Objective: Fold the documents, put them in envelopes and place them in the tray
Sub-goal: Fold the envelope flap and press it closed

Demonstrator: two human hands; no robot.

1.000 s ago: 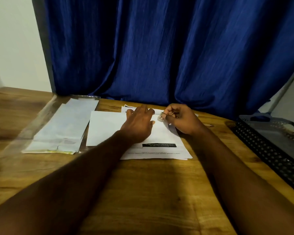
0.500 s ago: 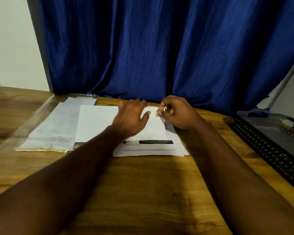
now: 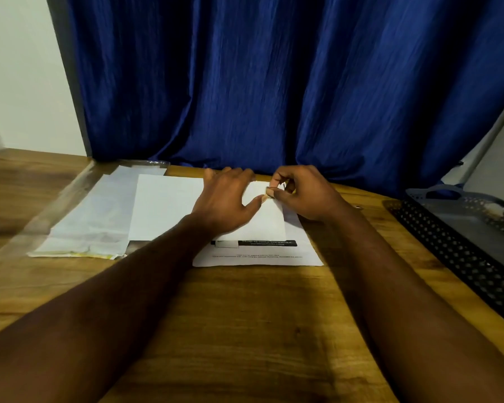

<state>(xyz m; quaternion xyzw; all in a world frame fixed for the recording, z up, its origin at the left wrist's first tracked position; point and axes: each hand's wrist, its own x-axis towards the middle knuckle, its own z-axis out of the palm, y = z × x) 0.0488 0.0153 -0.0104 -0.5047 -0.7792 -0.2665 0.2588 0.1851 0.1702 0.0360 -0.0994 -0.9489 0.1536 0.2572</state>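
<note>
A white sheet (image 3: 163, 207) lies across a printed document (image 3: 259, 258) that has a black bar near its lower edge. My left hand (image 3: 224, 205) rests flat on the white sheet, fingers spread and pressing it down. My right hand (image 3: 303, 196) pinches the sheet's upper right edge between thumb and forefinger. A small shiny thing shows at those fingertips; I cannot tell what it is. A pile of pale envelopes (image 3: 93, 225) lies to the left. The black mesh tray (image 3: 448, 248) stands at the right edge of the table.
A clear plastic sleeve (image 3: 41, 216) lies under the envelope pile at the left. A blue curtain (image 3: 274, 82) hangs right behind the papers. The wooden table (image 3: 245, 315) stretches toward me between my forearms.
Both hands stay on the white sheet. The right hand's pinch has shifted slightly along the sheet's right edge. The left hand still presses flat.
</note>
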